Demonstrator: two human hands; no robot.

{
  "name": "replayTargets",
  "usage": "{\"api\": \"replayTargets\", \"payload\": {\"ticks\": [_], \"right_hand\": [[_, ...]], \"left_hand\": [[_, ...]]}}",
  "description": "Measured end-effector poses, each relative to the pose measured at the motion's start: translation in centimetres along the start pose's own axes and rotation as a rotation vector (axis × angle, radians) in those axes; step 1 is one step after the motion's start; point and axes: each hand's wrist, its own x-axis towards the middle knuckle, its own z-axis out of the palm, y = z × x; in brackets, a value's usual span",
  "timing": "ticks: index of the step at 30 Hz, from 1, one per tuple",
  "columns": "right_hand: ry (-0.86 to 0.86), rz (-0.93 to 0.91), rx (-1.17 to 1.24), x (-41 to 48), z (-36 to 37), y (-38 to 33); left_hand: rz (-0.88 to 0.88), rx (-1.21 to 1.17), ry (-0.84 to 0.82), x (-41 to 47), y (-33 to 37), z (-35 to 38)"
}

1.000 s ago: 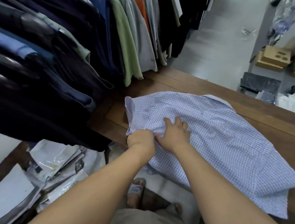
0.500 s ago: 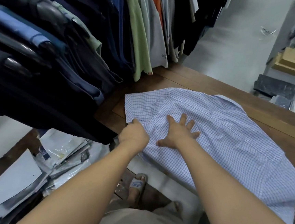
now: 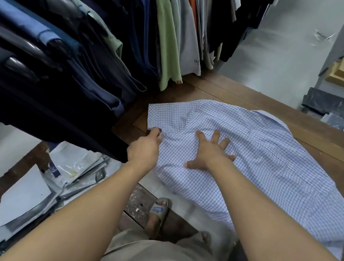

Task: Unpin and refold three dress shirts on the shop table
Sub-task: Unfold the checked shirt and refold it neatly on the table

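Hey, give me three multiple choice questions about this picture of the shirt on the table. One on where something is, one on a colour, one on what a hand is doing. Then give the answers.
1. Where does the checked shirt lie?
A. on the floor
B. on the wooden table
C. on a hanger

2. What colour is its check?
A. red on black
B. green on yellow
C. blue on white

3. What is the right hand doing?
A. pressing flat on the shirt, fingers spread
B. gripping a hanger
C. hanging at the person's side

Answers:
1 B, the shirt is spread over the tabletop.
2 C, thin blue lines cross pale cloth.
3 A, its palm lies on the cloth, while the left hand pinches the shirt's edge.
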Motion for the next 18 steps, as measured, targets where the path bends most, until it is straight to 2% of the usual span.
{"api": "replayTargets", "payload": {"ticks": [2,5,8,11,14,18], "right_hand": [[-0.021,-0.003,-0.009,-0.1,-0.3,0.0],[-0.071,-0.001,-0.058,-0.4,-0.4,-0.5],[-0.063,-0.040,-0.123,-0.8,0.5,-1.3],[-0.071,-0.061,-0.163,-0.8,1.5,-1.3],[-0.087,-0.071,-0.181,-0.5,1.4,-1.0],[-0.106,-0.064,-0.190,-0.4,1.3,-1.0]], "left_hand": [[-0.001,-0.093,-0.053,0.2,-0.4,0.2],[-0.058,-0.426,-0.091,0.3,-1.1,0.4],[-0.080,-0.589,-0.108,0.4,-1.3,0.0],[-0.158,-0.802,-0.193,0.3,-1.4,-0.8],[-0.226,-0.764,-0.194,0.4,-1.5,-0.7],[-0.274,-0.481,0.004,0.5,-1.2,-1.1]]}}
